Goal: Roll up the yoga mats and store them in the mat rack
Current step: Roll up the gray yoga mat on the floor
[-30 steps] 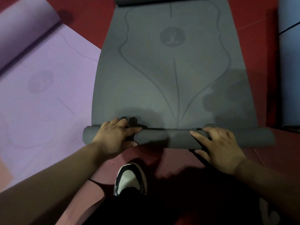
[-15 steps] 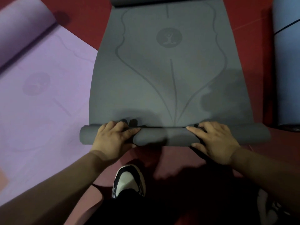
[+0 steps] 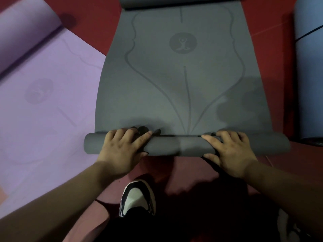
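Left grip (image 3: 120, 149) & right grip (image 3: 230, 152) each lay curled over the started roll at the near end of the grey mat (image 3: 174, 84), fingers on top, thumbs nearside, w/ the rest flat on the red floor (image 3: 276, 23). I'd say: press evenly both sides, keep the core tight & the edges square. Count: 3 mats, i.e. 1 grey, 1 purple mat (image 3: 43, 102) on the left, 1 blue mat (image 3: 309, 75) on the right; 1 shoe (image 3: 138, 198); no rack in view.

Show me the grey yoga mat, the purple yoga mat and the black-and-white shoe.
Grey yoga mat (image 3: 174, 145), head view, middle of the roll.
Purple yoga mat (image 3: 43, 119), head view, its flat surface.
Black-and-white shoe (image 3: 136, 198), head view, its toe.
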Tool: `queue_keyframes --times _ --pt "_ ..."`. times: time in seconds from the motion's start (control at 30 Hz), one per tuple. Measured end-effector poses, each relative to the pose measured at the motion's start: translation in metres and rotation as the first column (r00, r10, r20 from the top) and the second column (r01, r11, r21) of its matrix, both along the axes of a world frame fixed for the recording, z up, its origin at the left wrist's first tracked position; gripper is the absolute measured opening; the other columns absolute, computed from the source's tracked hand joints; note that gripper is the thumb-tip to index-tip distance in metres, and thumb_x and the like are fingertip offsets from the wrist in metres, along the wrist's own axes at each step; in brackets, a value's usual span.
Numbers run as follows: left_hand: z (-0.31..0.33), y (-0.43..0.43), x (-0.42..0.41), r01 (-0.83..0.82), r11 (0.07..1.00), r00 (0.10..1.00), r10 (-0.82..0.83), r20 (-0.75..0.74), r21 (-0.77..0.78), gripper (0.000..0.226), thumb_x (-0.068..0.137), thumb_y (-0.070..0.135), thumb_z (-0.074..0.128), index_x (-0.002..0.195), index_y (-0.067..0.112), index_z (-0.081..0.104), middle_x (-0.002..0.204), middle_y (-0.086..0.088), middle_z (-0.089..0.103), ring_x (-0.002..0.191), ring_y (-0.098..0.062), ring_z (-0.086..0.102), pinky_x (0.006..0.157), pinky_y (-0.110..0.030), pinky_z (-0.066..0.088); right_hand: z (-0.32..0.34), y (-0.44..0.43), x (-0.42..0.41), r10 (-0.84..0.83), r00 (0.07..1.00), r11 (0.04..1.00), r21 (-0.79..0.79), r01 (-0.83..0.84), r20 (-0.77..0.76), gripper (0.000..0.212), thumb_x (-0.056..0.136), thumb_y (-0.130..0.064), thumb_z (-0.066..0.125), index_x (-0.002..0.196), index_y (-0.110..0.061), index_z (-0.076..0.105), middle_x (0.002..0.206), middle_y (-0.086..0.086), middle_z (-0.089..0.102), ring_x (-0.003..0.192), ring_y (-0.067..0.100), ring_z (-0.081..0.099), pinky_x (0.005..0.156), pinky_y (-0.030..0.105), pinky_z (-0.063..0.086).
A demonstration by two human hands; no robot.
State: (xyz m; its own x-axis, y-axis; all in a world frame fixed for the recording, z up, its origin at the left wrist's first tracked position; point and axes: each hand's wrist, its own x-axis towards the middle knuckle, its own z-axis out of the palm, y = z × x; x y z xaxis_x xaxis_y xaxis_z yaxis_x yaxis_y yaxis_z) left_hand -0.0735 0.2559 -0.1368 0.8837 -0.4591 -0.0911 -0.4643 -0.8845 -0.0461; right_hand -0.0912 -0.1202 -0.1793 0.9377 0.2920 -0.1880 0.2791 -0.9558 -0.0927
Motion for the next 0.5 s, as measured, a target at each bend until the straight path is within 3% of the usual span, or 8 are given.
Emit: queue_keyframes --times 0.1,0.27,0.33,0.43,0.5 --pt "-0.004 -0.006 -0.012 -0.003 0.999 0.999 0.002 0.033 0.054 0.073 0.085 0.067 0.054 0.151 0.036 0.046 0.127 -0.009 0.058 0.103 -0.036 0.054 0.094 -0.051 0.041 0.0 0.0 0.002 0.004 1.0 1.0 -0.008 -0.004 -0.02 0.07 0.086 -0.079 0.037 0.143 -0.04 0.05 0.12 0.004 0.055 0.11 0.031 0.056 0.1 0.055 0.035" --pt "-0.006 -0.005 0.008 -0.035 0.997 0.996 0.04 -0.078 0.062 0.068 0.083 0.072 0.041 0.144 0.044 0.048 0.113 -0.002 0.061 0.096 -0.031 0.054 0.082 -0.045 0.044 0.005 0.002 0.003 -0.001 1.0 1.0 -0.022 0.001 0.014 0.072 0.087 -0.077 0.038 0.146 -0.035 0.049 0.125 0.009 0.054 0.112 0.035 0.055 0.103 0.06 0.035" --pt "-0.003 -0.002 0.02 -0.028 0.996 0.987 0.041 -0.158 0.084 0.069 0.084 0.076 0.034 0.148 0.051 0.034 0.112 0.002 0.059 0.096 -0.028 0.056 0.081 -0.044 0.046 0.007 0.005 -0.005 -0.031 0.995 0.999 -0.009 0.032 0.092 0.072 0.087 -0.072 0.046 0.146 -0.031 0.052 0.128 0.014 0.054 0.112 0.039 0.053 0.106 0.064 0.031" --pt "0.003 0.001 0.035 -0.022 0.991 0.945 0.065 -0.32 0.135 0.072 0.088 0.082 0.029 0.153 0.059 0.008 0.131 0.009 0.047 0.119 -0.024 0.047 0.096 -0.042 0.041 0.004 0.011 -0.014 -0.067 0.99 0.998 0.004 0.067 0.127 0.072 0.086 -0.069 0.046 0.145 -0.028 0.054 0.13 0.016 0.053 0.116 0.041 0.051 0.108 0.067 0.025" --pt "0.004 0.0 0.038 -0.038 0.989 0.928 0.088 -0.361 0.144 0.073 0.089 0.081 0.033 0.154 0.06 0.006 0.137 0.009 0.043 0.126 -0.022 0.043 0.101 -0.042 0.038 0.002 0.012 -0.008 -0.073 0.992 0.997 0.01 0.072 0.103 0.071 0.087 -0.07 0.043 0.143 -0.028 0.055 0.128 0.014 0.054 0.116 0.039 0.05 0.108 0.066 0.026"
